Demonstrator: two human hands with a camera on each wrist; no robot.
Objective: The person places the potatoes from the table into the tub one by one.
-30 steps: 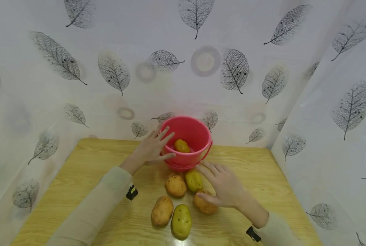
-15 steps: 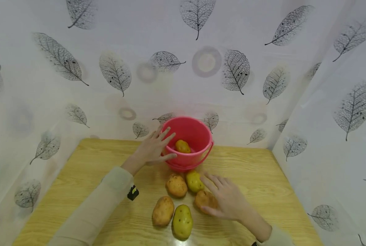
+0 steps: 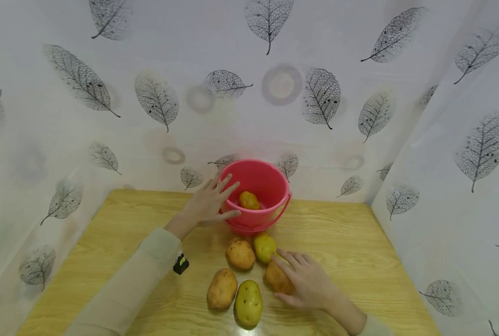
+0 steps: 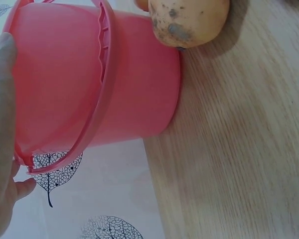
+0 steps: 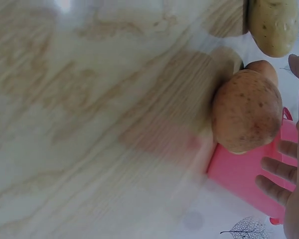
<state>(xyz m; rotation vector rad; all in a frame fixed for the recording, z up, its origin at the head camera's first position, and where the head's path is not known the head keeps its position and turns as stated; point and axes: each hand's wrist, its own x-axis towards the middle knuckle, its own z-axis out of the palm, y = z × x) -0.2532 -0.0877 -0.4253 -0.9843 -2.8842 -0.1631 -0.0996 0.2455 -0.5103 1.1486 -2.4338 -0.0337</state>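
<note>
The pink bucket [image 3: 258, 218] stands upright at the back of the table, with one potato [image 3: 248, 200] inside. At its left rim, my left hand [image 3: 202, 205] rests with spread, straight fingers; in the left wrist view the thumb [image 4: 5, 52] lies along the rim. My right hand [image 3: 310, 282] reaches over a brown potato [image 3: 276, 278], thumb on the near side and fingers extended over the far side. That same potato [image 5: 246, 112] shows whole in the right wrist view, the fingers spread beside it and not curled round it.
In front of the bucket lie a yellow-green potato [image 3: 265, 248] and a tan one [image 3: 240, 254]. Nearer are another tan potato [image 3: 222, 289] and a longer green one [image 3: 248, 303]. A leaf-patterned sheet [image 3: 232, 116] borders the wooden table [image 3: 342, 233].
My right hand has moved from beside the bucket down toward the near side, over the brown potato. The bucket handle's right side swung slightly outward. My left hand has stayed at the rim.
</note>
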